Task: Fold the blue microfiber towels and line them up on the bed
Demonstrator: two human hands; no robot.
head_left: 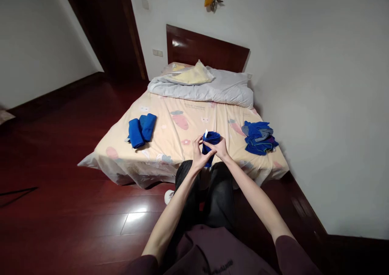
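Both hands hold a blue garment (212, 138), rolled into a bundle with its coiled end facing up and a white tag sticking out. My left hand (199, 152) is closed on its left side, fingers curled at the edge. On the right side, my right hand (220, 148) grips the same roll, its thumb reaching across toward my left thumb. To the left on the bed, several rolled blue garments (142, 130) lie side by side. A loose, crumpled pile of blue and grey clothes (260, 138) rests toward the bed's right edge.
The bed (170, 129) has a pale patterned sheet, with a folded grey quilt (200, 90) and a yellow pillow (196, 74) near the dark headboard (206, 48). A white wall (328, 104) runs along the right. Dark red wooden floor (75, 194) surrounds the bed's left and front.
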